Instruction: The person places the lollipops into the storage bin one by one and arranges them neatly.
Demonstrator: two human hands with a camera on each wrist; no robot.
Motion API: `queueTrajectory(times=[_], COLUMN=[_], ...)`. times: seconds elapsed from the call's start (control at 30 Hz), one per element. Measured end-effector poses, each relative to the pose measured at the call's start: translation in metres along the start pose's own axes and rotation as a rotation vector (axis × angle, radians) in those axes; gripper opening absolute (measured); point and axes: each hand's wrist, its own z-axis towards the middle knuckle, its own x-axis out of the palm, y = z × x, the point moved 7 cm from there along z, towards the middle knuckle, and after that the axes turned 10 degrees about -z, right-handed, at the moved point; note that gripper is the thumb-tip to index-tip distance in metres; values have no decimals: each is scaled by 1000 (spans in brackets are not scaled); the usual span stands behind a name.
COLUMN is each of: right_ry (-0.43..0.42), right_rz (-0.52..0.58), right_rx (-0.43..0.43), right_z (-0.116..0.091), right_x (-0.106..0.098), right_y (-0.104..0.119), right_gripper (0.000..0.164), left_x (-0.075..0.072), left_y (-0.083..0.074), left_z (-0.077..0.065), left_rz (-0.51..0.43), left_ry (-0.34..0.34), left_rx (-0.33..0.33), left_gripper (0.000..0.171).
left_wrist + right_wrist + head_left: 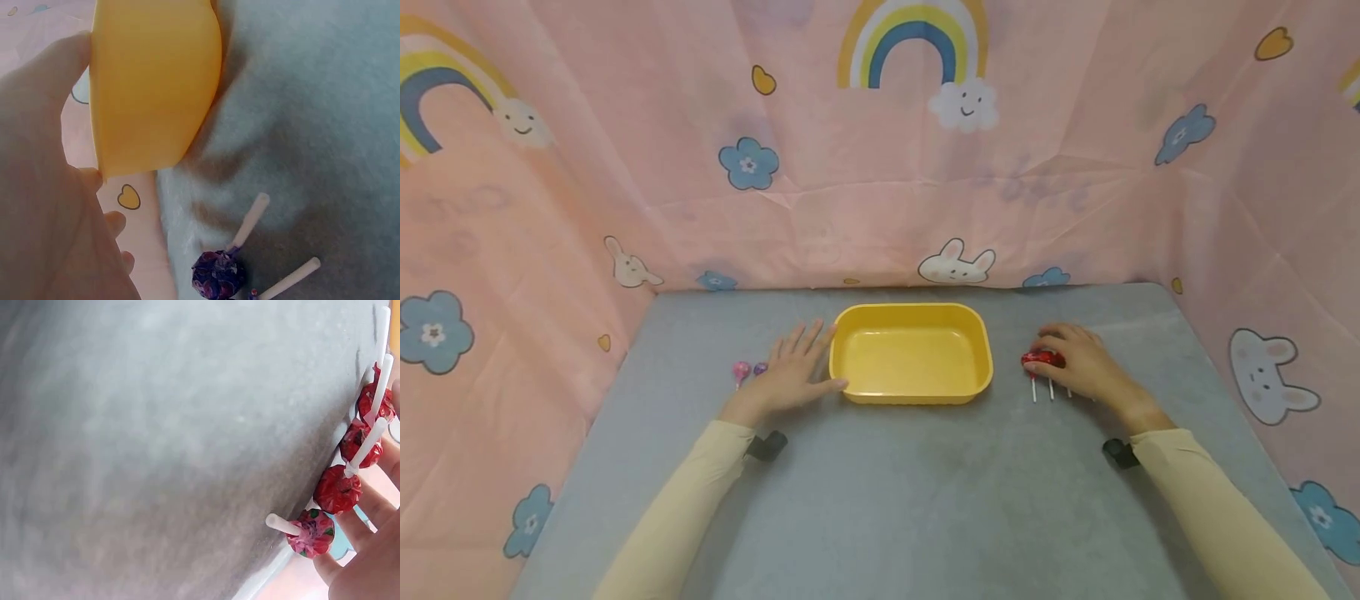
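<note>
Matt, cloth-like table (pixel 925 500); near its far edge, a smooth, glossy plastic tray (pixel 910 362); toward its right edge, shiny, crinkle-wrapped lollipops (pixel 337 490).

Honestly can't read a single word here lol. The pink cloth (pixel 850 208) has some faint lettering (pixel 1037 192) on the back side and more faint marks (pixel 475 202) over on the left, but it's all too washed out to make out. Wrappers on the red lollipops (pixel 338 489) and the purple lollipop (pixel 218 275)? Just crinkles, nothing legible.
</note>
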Motion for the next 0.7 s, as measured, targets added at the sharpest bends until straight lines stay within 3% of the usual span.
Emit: queueTrajectory(times=[0.7], right_ry=[-49], right_rz=[10], right_rx=[-38], right_z=[1], right_x=[-2], right_y=[4], right_gripper=[32], left_x=[6], left_y=[0], left_z=[3], left_rz=[-37], left_ry=[35], left_rx=[-41], left_gripper=[109])
